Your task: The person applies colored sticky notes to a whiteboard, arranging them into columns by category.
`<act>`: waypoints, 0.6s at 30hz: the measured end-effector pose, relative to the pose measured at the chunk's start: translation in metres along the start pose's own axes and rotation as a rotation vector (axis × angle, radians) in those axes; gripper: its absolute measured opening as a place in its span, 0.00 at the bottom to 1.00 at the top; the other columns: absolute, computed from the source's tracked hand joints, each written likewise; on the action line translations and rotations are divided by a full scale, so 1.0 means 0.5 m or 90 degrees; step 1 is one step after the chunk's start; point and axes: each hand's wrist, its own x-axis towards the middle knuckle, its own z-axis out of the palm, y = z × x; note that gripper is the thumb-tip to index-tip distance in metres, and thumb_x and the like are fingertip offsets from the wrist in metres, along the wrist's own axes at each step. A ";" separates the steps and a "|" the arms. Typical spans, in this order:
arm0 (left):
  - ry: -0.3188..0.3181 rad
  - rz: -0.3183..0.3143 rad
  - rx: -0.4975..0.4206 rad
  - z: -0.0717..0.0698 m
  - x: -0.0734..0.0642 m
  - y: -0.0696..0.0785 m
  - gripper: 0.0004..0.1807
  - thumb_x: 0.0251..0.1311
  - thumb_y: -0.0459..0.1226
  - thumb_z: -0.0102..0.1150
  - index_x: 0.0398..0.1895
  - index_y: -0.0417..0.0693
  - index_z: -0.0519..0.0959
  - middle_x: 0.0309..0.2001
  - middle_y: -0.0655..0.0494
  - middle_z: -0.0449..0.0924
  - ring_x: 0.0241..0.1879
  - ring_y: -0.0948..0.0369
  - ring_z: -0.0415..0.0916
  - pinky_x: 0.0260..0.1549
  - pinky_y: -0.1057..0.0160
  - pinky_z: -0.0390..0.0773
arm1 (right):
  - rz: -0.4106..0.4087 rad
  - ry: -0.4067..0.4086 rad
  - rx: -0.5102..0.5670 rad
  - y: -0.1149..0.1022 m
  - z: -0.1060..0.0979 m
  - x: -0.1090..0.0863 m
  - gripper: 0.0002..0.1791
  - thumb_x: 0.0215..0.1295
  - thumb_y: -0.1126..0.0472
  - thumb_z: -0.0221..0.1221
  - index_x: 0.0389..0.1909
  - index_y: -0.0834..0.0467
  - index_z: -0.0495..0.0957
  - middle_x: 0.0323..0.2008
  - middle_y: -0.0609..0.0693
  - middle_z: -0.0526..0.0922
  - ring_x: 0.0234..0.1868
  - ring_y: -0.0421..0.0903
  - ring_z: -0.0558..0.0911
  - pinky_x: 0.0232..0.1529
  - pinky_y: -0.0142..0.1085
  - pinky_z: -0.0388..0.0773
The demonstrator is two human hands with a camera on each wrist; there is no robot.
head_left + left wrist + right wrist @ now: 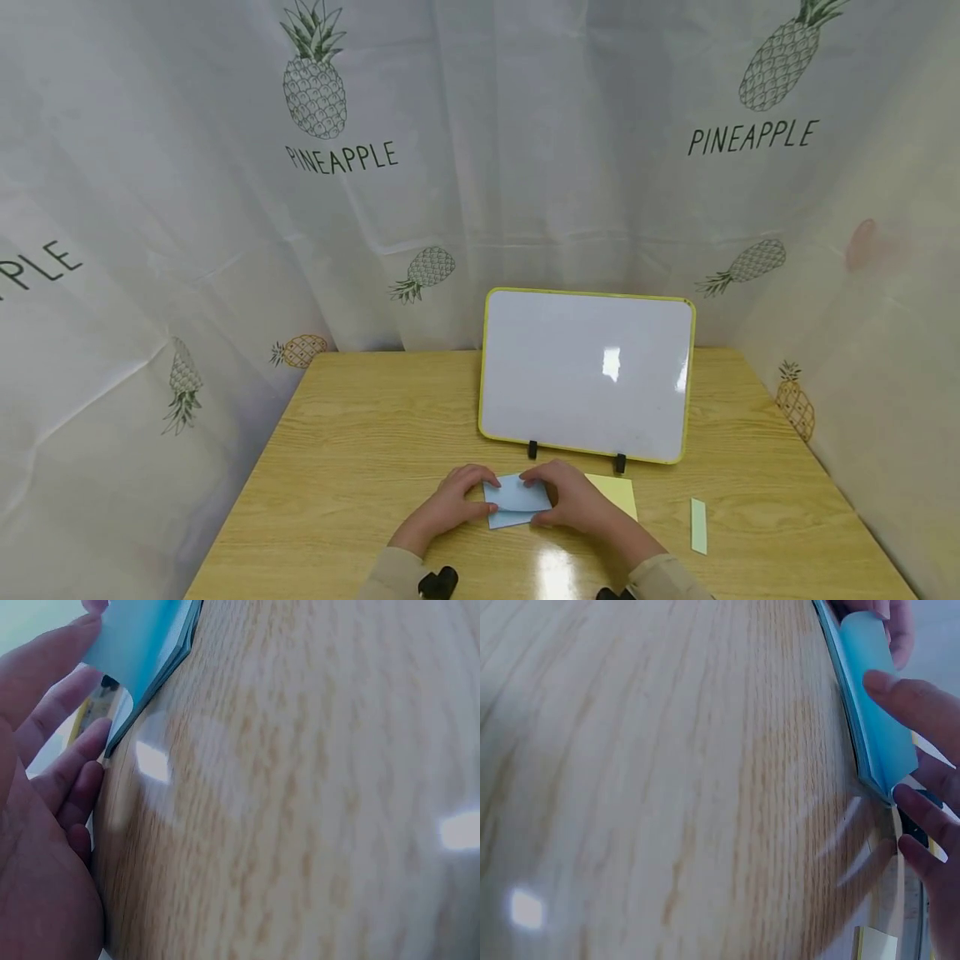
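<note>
A pad of blue sticky notes (507, 520) lies on the table, in front of the whiteboard. Its top sheet (519, 493) is bent up and away along the near side, and the curled sheet (881, 724) stands off the stack in the right wrist view. At the left end, my left hand (450, 502) pinches that sheet, thumb on the near face and fingers behind. My right hand (581, 502) pinches the other end in the same way. Part of the pad's ends is hidden behind the fingers.
A yellow-framed whiteboard (585, 375) stands at the back on black feet (619, 463). Partly behind my right hand lies a yellow sticky note pad (617, 493). Further right is a narrow pale green strip (698, 527). A pineapple-print curtain (540, 167) surrounds the wooden table (360, 433).
</note>
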 end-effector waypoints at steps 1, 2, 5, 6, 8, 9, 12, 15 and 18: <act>0.001 -0.004 -0.006 0.000 0.000 -0.001 0.13 0.62 0.49 0.64 0.48 0.60 0.79 0.57 0.61 0.73 0.61 0.51 0.63 0.60 0.41 0.57 | 0.002 -0.002 0.001 0.001 0.000 0.001 0.29 0.46 0.50 0.77 0.50 0.51 0.80 0.48 0.42 0.79 0.48 0.44 0.74 0.49 0.39 0.72; 0.002 -0.006 -0.011 0.000 0.001 -0.002 0.12 0.63 0.49 0.63 0.47 0.60 0.79 0.57 0.61 0.73 0.61 0.52 0.63 0.60 0.41 0.57 | 0.006 -0.002 0.002 0.002 0.000 0.001 0.28 0.46 0.52 0.77 0.50 0.52 0.80 0.47 0.42 0.79 0.47 0.43 0.75 0.49 0.39 0.72; 0.005 -0.011 -0.020 0.002 0.001 -0.005 0.12 0.62 0.49 0.63 0.47 0.61 0.79 0.57 0.63 0.73 0.61 0.52 0.63 0.60 0.41 0.57 | 0.025 -0.007 0.025 0.003 -0.001 0.003 0.25 0.49 0.58 0.75 0.50 0.53 0.80 0.41 0.39 0.80 0.45 0.41 0.75 0.49 0.39 0.72; 0.006 -0.014 -0.021 0.002 0.000 -0.006 0.13 0.61 0.50 0.64 0.48 0.61 0.79 0.57 0.64 0.73 0.61 0.53 0.63 0.61 0.42 0.57 | 0.032 -0.009 0.037 0.003 -0.001 0.004 0.24 0.50 0.61 0.74 0.50 0.54 0.79 0.38 0.39 0.80 0.44 0.41 0.75 0.48 0.38 0.72; 0.008 -0.016 -0.016 0.004 0.000 -0.007 0.16 0.58 0.49 0.67 0.48 0.62 0.79 0.57 0.65 0.73 0.61 0.54 0.63 0.60 0.42 0.58 | 0.053 -0.012 0.068 0.003 -0.002 0.004 0.24 0.52 0.65 0.71 0.52 0.55 0.79 0.33 0.38 0.80 0.40 0.40 0.76 0.45 0.37 0.72; 0.010 -0.017 -0.014 0.005 -0.001 -0.007 0.18 0.56 0.49 0.70 0.49 0.62 0.79 0.57 0.65 0.73 0.60 0.53 0.63 0.60 0.42 0.58 | 0.061 -0.012 0.082 0.003 -0.003 0.005 0.23 0.54 0.66 0.70 0.53 0.56 0.79 0.32 0.38 0.80 0.39 0.40 0.76 0.44 0.36 0.72; 0.016 -0.017 -0.001 0.006 -0.001 -0.007 0.24 0.49 0.49 0.75 0.50 0.62 0.78 0.57 0.66 0.73 0.60 0.54 0.63 0.60 0.43 0.59 | 0.077 0.003 0.113 0.005 -0.004 0.007 0.21 0.56 0.68 0.67 0.53 0.57 0.79 0.30 0.40 0.81 0.36 0.38 0.77 0.41 0.34 0.72; 0.025 -0.017 0.005 0.008 -0.001 -0.008 0.27 0.46 0.48 0.77 0.51 0.63 0.78 0.57 0.66 0.73 0.60 0.54 0.64 0.60 0.42 0.59 | 0.086 0.026 0.138 0.005 -0.004 0.011 0.20 0.57 0.68 0.68 0.51 0.58 0.80 0.30 0.44 0.81 0.34 0.37 0.78 0.40 0.34 0.74; 0.039 -0.013 0.017 0.011 0.000 -0.008 0.27 0.47 0.48 0.76 0.53 0.63 0.77 0.57 0.64 0.73 0.60 0.52 0.65 0.59 0.42 0.59 | 0.095 0.040 0.168 0.004 -0.004 0.014 0.19 0.57 0.68 0.68 0.50 0.60 0.80 0.31 0.46 0.82 0.33 0.38 0.78 0.38 0.34 0.75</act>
